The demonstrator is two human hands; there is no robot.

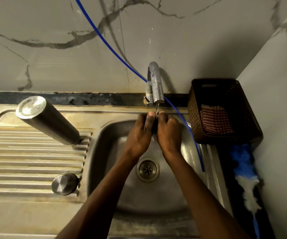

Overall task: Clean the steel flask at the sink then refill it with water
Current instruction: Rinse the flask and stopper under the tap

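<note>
The steel flask [47, 120] stands upside down on the ribbed drainboard [27, 163], left of the basin, its base tilted toward the upper left. Its round steel cap [64, 183] sits on the drainboard near the basin's edge. My left hand [140, 135] and right hand [169, 133] meet under the tap [155, 83], pressed around a small dark object [154, 127] that is mostly hidden between them. A thin stream of water runs from the spout onto it.
The steel sink basin [108, 152] has its drain [147, 169] below my hands. A blue tube [104, 38] runs down the wall past the tap into the basin. A brown basket [196, 118] holding a checked cloth [215, 121] stands right, above a blue-and-white duster [244, 169].
</note>
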